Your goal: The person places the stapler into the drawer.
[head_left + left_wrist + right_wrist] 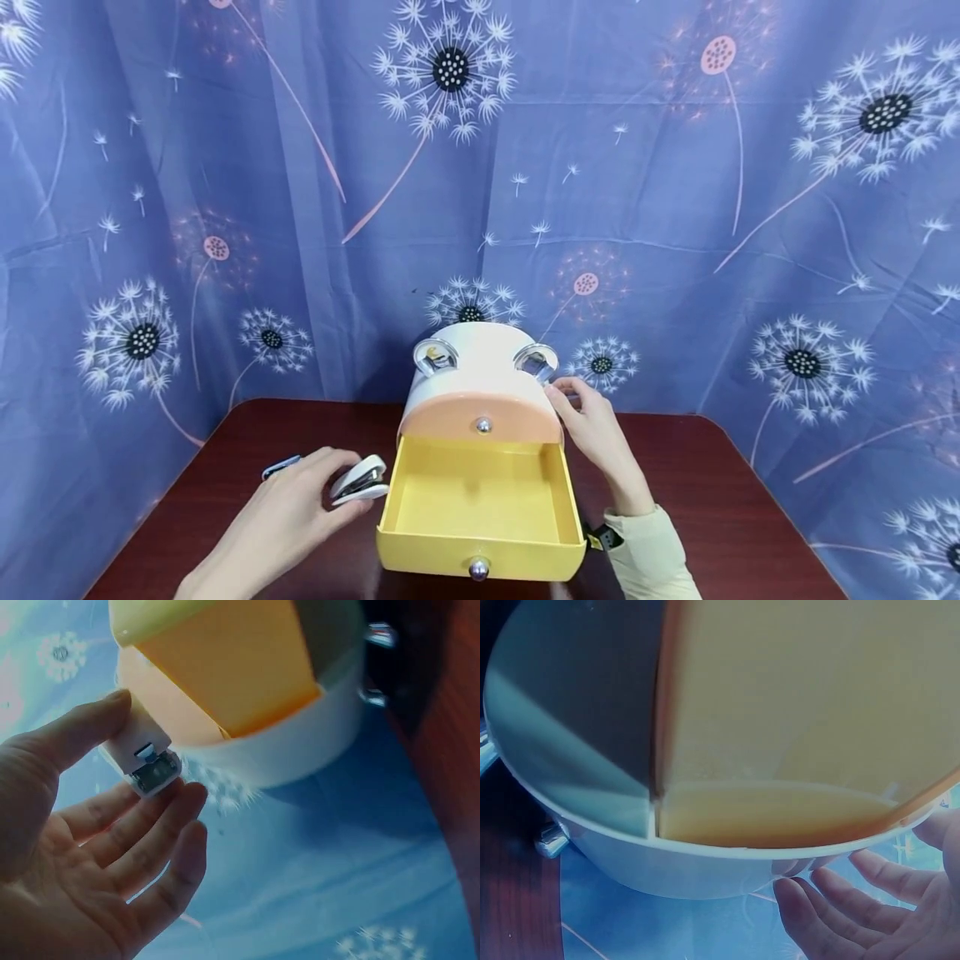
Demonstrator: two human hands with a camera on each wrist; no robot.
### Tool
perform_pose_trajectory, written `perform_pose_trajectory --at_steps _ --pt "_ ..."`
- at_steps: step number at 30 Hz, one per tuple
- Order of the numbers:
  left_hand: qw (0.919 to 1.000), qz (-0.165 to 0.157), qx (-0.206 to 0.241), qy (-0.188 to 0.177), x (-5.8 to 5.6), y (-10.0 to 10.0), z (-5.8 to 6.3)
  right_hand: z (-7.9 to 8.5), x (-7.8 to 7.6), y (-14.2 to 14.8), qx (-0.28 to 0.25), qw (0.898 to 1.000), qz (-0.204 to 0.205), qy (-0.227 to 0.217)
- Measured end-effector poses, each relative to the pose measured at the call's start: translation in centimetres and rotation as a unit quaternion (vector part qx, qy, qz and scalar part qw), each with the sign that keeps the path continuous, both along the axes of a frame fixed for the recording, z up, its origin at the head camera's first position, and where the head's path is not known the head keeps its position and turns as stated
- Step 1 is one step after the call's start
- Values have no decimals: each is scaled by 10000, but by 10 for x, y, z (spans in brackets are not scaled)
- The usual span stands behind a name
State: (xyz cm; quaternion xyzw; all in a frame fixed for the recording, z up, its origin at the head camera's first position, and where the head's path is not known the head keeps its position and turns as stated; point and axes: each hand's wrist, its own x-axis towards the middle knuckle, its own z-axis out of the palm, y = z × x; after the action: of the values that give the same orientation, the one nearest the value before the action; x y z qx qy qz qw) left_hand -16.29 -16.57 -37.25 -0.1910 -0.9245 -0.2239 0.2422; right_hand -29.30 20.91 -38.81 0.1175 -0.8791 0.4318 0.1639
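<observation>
A white stapler [360,481] is pinched between the thumb and fingers of my left hand [300,497]. It is close to the left wall of a pulled-out yellow drawer [480,554], whose inside is bare. The drawer belongs to a white rounded storage box [487,358] with a peach upper front [480,408] and round silver knobs. In the left wrist view, the end of the stapler [154,769] shows over the spread fingers. My right hand [596,425] touches the right side of the box. The right wrist view has its fingers [840,900] against the white shell.
The box stands on a dark red table [697,500]. A small blue object [281,465] shows partly behind my left hand. A dark item with a yellow mark [602,537] lies near my right sleeve. A blue dandelion-print curtain [637,183] hangs behind the table.
</observation>
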Motion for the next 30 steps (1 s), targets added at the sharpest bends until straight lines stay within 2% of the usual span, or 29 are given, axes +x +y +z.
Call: perform_pose_trajectory --at_steps 4,8,12,15,20,26,30 --pt "9998 -133 -168 -62 -11 19 11 -2 0 1 -32 10000 -20 -54" --pt "9981 -333 -487 160 -23 36 19 -1 1 1 -31 10000 24 -19" --pt "9910 -753 -988 491 -34 54 26 2 1 -1 -20 10000 54 17" --pt "9825 -1033 -1447 549 -41 68 32 3 1 -2 -4 10000 45 15" --pt "9690 -1430 -2007 172 -54 97 41 2 -1 0 18 10000 23 -5" --pt "9555 -1797 -2302 -414 -65 131 46 2 -2 -1 10 10000 28 20" --pt "9384 -2008 -2756 -561 -68 149 45 2 -2 -1 23 10000 36 14"
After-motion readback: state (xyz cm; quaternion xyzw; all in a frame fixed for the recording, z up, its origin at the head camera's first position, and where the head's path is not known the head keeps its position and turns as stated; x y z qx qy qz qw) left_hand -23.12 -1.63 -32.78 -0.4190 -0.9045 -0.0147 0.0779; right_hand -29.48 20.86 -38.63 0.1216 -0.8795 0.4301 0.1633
